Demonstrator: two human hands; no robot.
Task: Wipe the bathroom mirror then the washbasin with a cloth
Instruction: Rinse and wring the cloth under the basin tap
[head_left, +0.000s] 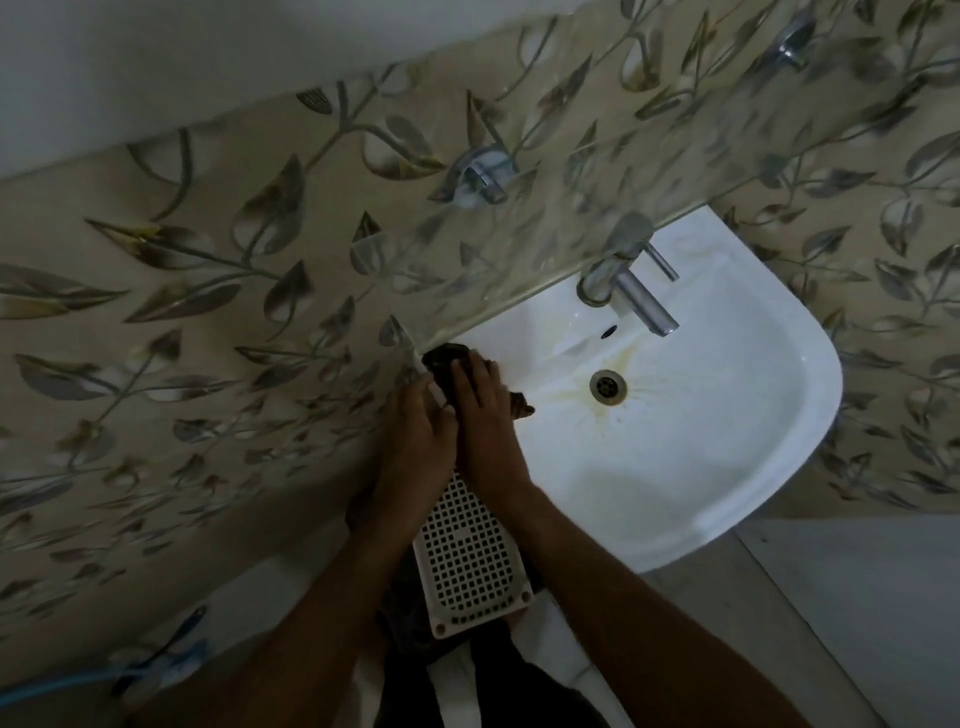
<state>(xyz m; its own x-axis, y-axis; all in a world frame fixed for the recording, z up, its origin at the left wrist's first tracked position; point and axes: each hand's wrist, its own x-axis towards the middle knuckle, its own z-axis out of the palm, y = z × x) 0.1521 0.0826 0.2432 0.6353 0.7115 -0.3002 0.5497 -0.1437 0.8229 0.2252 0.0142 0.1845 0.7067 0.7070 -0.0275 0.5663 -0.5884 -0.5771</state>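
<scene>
Dim, underexposed picture with a grey-green cast; the white washbasin (701, 415) is the brightest area, with a soft shadow across its near bowl. Faint glare on the tap (631, 291). Leaf-patterned wall tiles (182, 312) smear with motion blur, and wide-angle bending tilts the edges

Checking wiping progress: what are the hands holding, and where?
Both the left hand and right hand press the dark cloth, bunched, onto the washbasin rim's back corner.

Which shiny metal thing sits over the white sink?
The tap with the long spout, mounted on the washbasin. The two other chrome fittings are on the leafy wall.
</scene>
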